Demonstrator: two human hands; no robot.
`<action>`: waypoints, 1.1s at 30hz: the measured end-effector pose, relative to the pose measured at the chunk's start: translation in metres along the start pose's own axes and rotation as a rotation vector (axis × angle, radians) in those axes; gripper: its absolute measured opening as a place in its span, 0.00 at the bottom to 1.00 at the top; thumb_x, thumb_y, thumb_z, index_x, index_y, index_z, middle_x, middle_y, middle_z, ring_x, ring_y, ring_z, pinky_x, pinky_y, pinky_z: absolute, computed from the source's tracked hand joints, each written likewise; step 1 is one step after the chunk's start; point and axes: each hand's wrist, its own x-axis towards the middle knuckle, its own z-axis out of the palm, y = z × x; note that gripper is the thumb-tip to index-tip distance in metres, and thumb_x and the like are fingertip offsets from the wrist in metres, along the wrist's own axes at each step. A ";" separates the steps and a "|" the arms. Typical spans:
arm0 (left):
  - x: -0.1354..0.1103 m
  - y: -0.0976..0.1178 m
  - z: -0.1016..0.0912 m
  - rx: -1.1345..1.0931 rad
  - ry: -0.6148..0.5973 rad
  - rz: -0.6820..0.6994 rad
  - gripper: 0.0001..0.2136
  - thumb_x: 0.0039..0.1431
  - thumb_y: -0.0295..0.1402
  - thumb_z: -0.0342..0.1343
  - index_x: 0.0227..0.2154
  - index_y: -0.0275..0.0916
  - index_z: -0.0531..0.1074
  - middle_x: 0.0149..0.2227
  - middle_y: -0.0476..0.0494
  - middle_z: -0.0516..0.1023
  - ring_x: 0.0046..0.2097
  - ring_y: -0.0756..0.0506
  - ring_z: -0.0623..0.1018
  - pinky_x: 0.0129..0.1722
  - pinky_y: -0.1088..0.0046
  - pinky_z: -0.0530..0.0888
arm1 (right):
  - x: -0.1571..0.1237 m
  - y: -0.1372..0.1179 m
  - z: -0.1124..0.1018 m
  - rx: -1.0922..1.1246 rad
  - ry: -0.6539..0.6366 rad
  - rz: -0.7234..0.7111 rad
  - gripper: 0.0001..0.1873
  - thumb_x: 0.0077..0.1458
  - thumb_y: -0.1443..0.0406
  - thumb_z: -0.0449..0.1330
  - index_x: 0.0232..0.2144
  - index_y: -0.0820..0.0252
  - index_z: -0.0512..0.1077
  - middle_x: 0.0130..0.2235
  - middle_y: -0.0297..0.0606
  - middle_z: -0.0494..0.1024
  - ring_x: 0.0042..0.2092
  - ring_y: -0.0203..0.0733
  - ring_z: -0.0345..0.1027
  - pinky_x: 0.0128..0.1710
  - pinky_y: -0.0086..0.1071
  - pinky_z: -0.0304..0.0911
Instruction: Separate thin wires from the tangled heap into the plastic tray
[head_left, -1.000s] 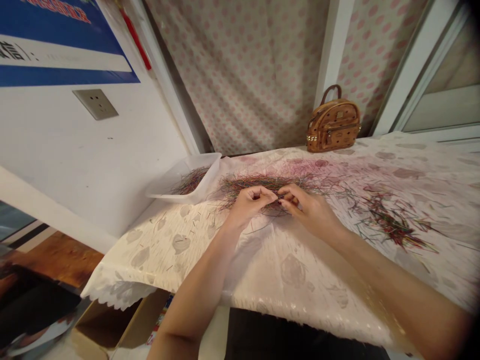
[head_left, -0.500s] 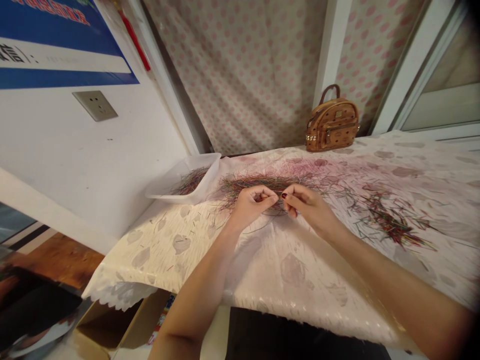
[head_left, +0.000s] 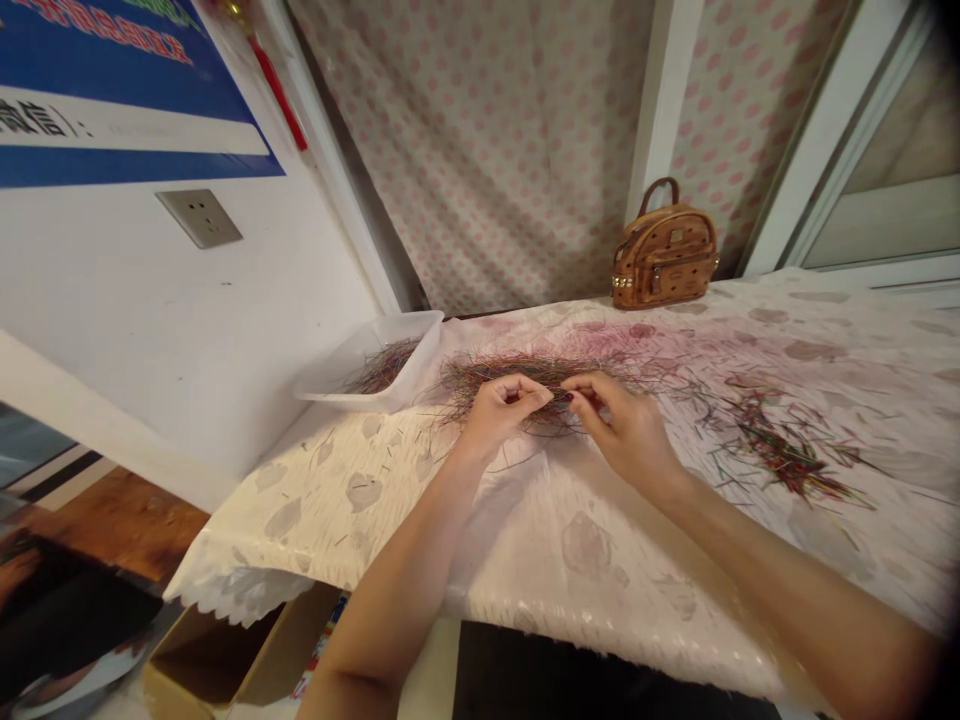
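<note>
A long heap of thin coloured wires (head_left: 517, 368) lies across the table just behind my hands. My left hand (head_left: 506, 405) is closed, thumb and forefinger pinched on what appears to be a thin wire. Close on its right, my right hand (head_left: 622, 425) pinches at the same spot, its fingertips almost meeting the left ones. The strand between them is too fine to follow clearly. To the right lies a looser pile of short wire pieces (head_left: 795, 450), red, green and dark.
A translucent plastic tray (head_left: 409, 385) holding more wires stands at the left, beside a white wall with a socket (head_left: 199, 218). A brown mini backpack (head_left: 666, 255) sits at the table's back. Below the front edge is an open cardboard box (head_left: 217, 660). Someone's foot (head_left: 82, 675) shows lower left.
My right hand has shifted slightly and turned, its fingers now straighter and flatter at the pinch. The left hand stays nearly in place. The view has tilted slightly.
</note>
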 end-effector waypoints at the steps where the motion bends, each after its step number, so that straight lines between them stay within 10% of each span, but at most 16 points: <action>1: 0.000 0.001 0.000 -0.003 0.005 0.000 0.08 0.49 0.36 0.66 0.26 0.36 0.77 0.29 0.46 0.78 0.33 0.50 0.74 0.39 0.72 0.68 | 0.000 0.000 0.001 -0.024 -0.005 -0.021 0.07 0.61 0.67 0.54 0.40 0.58 0.71 0.36 0.38 0.79 0.34 0.40 0.72 0.35 0.32 0.64; 20: -0.002 0.005 0.003 -0.053 -0.003 -0.024 0.07 0.47 0.35 0.66 0.25 0.36 0.77 0.29 0.46 0.78 0.32 0.51 0.73 0.40 0.71 0.69 | -0.002 0.003 0.002 -0.200 0.012 -0.163 0.10 0.63 0.68 0.55 0.46 0.60 0.71 0.39 0.41 0.81 0.34 0.40 0.76 0.32 0.31 0.65; 33: -0.002 0.000 0.001 -0.022 -0.058 0.015 0.10 0.49 0.39 0.66 0.27 0.35 0.77 0.29 0.47 0.77 0.32 0.52 0.72 0.37 0.73 0.67 | -0.002 0.004 0.003 0.016 -0.123 0.061 0.07 0.63 0.62 0.55 0.37 0.58 0.71 0.29 0.33 0.77 0.29 0.36 0.70 0.30 0.29 0.59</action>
